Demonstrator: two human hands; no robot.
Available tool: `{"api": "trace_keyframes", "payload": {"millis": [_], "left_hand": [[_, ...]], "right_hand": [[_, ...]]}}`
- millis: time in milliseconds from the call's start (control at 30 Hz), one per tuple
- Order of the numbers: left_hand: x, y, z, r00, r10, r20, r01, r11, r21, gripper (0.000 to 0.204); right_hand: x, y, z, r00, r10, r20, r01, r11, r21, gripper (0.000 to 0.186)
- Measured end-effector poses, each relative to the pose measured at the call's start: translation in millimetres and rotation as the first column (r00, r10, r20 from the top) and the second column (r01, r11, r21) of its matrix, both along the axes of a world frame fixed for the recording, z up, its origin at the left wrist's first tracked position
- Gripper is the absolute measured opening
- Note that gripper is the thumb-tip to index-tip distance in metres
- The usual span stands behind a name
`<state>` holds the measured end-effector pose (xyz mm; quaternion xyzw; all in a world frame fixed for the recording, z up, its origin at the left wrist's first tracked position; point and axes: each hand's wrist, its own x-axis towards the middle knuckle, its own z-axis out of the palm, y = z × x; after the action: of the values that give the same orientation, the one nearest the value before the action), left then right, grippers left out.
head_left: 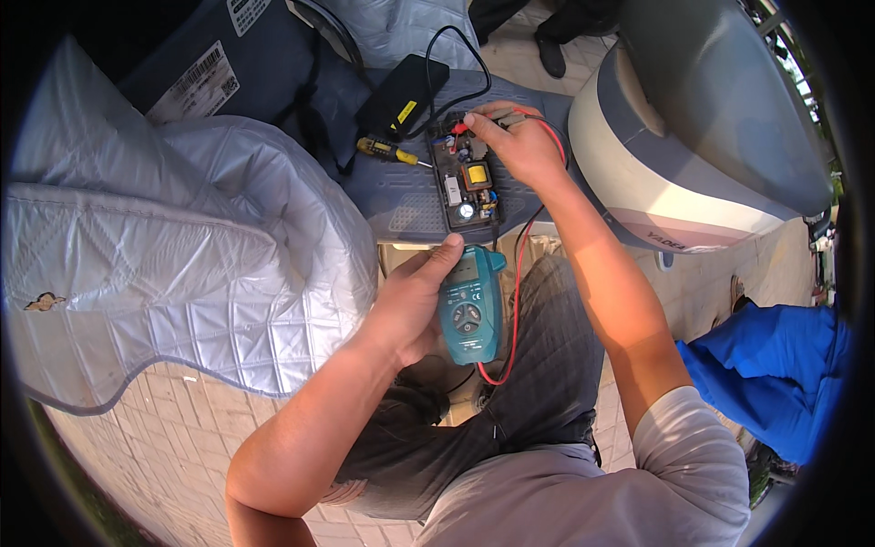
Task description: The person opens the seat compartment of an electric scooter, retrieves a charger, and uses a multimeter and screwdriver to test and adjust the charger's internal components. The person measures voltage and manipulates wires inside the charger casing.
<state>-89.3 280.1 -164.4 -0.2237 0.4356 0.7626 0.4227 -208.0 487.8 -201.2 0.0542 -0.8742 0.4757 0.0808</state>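
Note:
My left hand (pixel 406 296) is closed round a teal handheld multimeter (pixel 469 310), its small screen near my thumb. My right hand (pixel 524 146) grips test probes; the red probe (pixel 459 129) points down at the far end of an opened circuit board (pixel 467 187). Whether its tip touches a contact is too small to tell. The board lies in a black case and carries a yellow-wrapped transformer (pixel 476 175) and a round capacitor (pixel 466 211). Red and black leads (pixel 519 301) run from the probes to the meter's lower end.
Left of the board, a yellow-and-black screwdriver (pixel 387 150) and a black casing (pixel 401 96) with a cable lie on the scooter's grey footboard (pixel 419 214). A silver quilted cover (pixel 246 237) hangs at left. The scooter seat base (pixel 656 155) rises at right; another person's shoe (pixel 550 56) is beyond.

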Motion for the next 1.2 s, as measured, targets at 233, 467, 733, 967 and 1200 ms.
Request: {"api": "trace_keyframes", "payload": {"millis": [233,467,733,967,1200], "left_hand": [[-9.6,-16.8,-23.7,0.919,-0.031,-0.394,-0.092,0.952,-0.291,0.041],[-1.4,-0.9,-7.3,0.619,-0.432,-0.656,-0.055,0.809,-0.586,0.032],[-0.7,3.1,-9.5,0.631,-0.349,-0.693,-0.048,0.874,-0.484,0.029],[-0.7,2.1,-11.2,0.665,-0.317,-0.676,0.004,0.907,-0.422,0.030],[-6.7,-1.6,-29.8,0.888,-0.099,-0.449,-0.032,0.961,-0.275,0.038]], "right_hand": [[36.3,-2.8,35.8,0.921,0.226,0.316,-0.040,0.864,-0.501,0.030],[60.0,-3.3,49.4,0.822,0.409,0.397,-0.091,0.782,-0.617,0.029],[81.9,-11.8,46.6,0.835,0.354,0.420,0.128,0.619,-0.775,0.028],[89.7,-1.9,30.7,0.787,0.471,0.399,0.178,0.446,-0.877,0.025],[79.4,-5.0,21.6,0.925,0.222,0.307,0.086,0.665,-0.742,0.024]]}}
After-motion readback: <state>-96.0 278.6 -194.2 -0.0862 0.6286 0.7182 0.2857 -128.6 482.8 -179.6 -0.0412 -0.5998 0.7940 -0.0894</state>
